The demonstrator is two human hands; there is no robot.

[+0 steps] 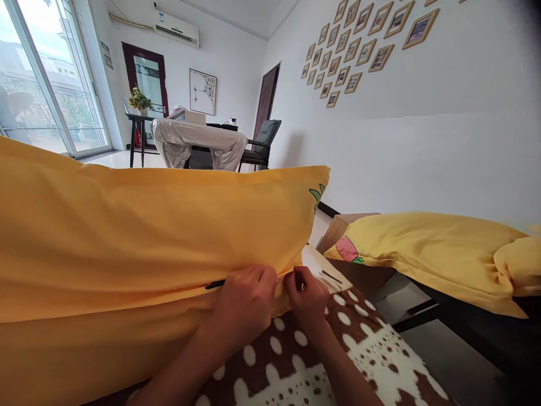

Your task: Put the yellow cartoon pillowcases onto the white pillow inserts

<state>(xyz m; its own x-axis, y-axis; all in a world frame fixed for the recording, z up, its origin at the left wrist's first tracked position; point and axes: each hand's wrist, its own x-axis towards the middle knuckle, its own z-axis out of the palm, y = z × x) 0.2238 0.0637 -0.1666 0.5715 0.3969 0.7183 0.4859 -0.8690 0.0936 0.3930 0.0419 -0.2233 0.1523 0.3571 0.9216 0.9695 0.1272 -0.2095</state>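
Note:
A large yellow pillow (169, 220) stands on its side in front of me, with a bit of green leaf print at its upper right corner. Along its near face runs a seam or fold, where a short dark strip (214, 284) shows just left of my left hand; I cannot tell what that strip is. My left hand (249, 296) is closed on the pillow's cloth at this seam. Close by on the right, my right hand (307, 296) pinches the fabric near the lower right corner. The fingertips of both hands are partly hidden.
Beneath lies a brown and white patterned blanket (291, 361). To the right, another yellow pillow (431, 248) with a pink print rests by a wooden edge (338, 228). Farther back stand a covered table (198, 135), a dark chair (264, 141) and a potted plant (140, 101).

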